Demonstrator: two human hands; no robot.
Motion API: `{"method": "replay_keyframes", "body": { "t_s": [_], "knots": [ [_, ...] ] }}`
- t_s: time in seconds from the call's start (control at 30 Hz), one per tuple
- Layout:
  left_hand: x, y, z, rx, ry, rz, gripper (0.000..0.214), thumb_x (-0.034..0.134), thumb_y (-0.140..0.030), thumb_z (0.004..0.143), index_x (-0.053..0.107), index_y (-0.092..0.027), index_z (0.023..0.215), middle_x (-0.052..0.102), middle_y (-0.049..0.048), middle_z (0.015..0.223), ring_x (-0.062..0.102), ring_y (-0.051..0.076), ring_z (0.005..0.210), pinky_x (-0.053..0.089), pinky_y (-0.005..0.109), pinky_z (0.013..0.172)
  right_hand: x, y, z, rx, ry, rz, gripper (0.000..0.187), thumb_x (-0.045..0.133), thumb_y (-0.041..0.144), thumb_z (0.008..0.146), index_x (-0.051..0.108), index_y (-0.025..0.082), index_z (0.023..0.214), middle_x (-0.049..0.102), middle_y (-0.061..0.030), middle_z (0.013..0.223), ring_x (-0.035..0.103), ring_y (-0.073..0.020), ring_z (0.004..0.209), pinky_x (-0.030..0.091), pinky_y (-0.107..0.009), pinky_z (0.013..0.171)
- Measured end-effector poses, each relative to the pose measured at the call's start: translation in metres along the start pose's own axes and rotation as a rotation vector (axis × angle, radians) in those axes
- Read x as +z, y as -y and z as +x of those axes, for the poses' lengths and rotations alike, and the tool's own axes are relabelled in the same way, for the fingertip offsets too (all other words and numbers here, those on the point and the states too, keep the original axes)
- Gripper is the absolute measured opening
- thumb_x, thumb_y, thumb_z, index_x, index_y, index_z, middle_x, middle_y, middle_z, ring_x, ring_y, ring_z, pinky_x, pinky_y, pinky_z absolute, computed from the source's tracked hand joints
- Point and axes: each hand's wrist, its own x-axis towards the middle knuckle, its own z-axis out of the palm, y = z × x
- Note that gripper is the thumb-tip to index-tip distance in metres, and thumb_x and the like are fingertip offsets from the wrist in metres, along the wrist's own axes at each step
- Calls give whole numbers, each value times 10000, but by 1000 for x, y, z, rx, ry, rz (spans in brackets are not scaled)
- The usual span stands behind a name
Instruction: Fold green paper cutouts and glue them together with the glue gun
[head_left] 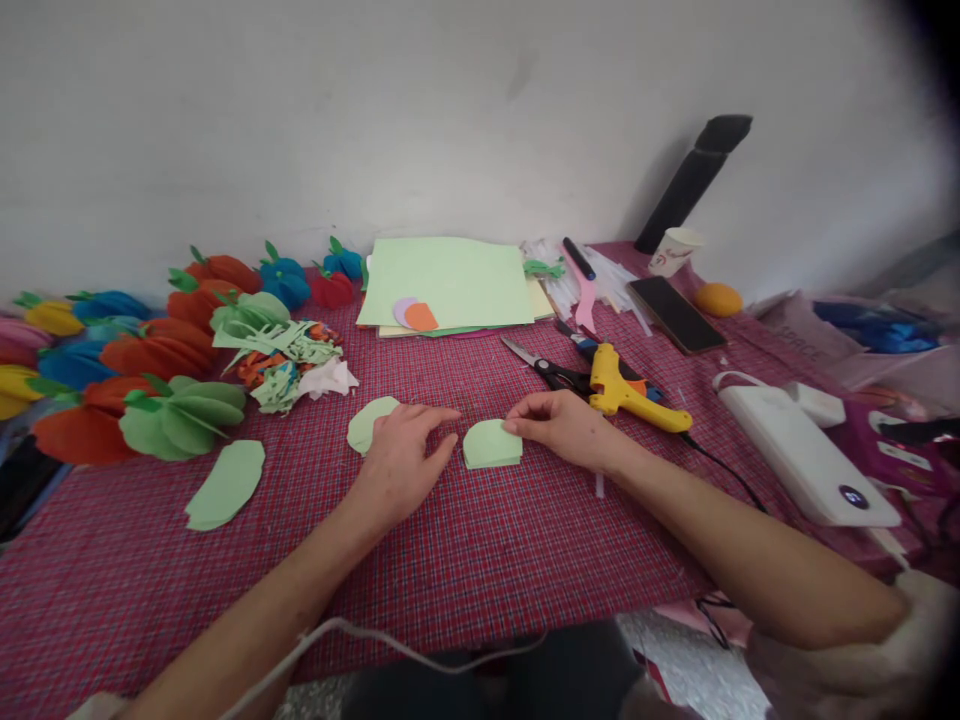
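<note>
A folded stack of light green paper cut-outs [491, 445] lies on the red checked tablecloth [480, 560]. My right hand [559, 425] pinches its right edge with thumb and fingers. My left hand [405, 460] rests palm down just left of it, fingers stretched flat, partly over another green paper oval [366, 422]. A third stack of green ovals [225, 485] lies further left, apart from both hands.
Scissors [544, 368] and a yellow glue gun [626, 392] lie just behind my right hand. Green paper sheets [450, 280], paper scraps [289, 365], coloured paper fruit [161, 375], a phone [675, 312], a paper cup [675, 250] and a white power bank [806, 455] surround them.
</note>
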Motion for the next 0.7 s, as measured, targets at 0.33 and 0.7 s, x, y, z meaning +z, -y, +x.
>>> {"method": "replay_keyframes", "body": {
  "t_s": [0.33,0.7],
  "knots": [
    [-2,-5,-3,67,149,58,325,526,-270,819,587,-250,1137,655,26,1070,530,229,1026,377,420,882,4,-5,2,4,-31,-110,157,607,333,766,670,190,743,636,-5,653,538,-135,597,417,-267,569],
    [4,0,-6,181,145,179,521,617,-343,764,478,-277,1262,619,45,1083,500,255,1016,339,433,854,4,-1,-1,-23,-45,-190,115,610,295,776,644,189,747,616,8,650,518,-113,588,392,-241,539]
  ]
}}
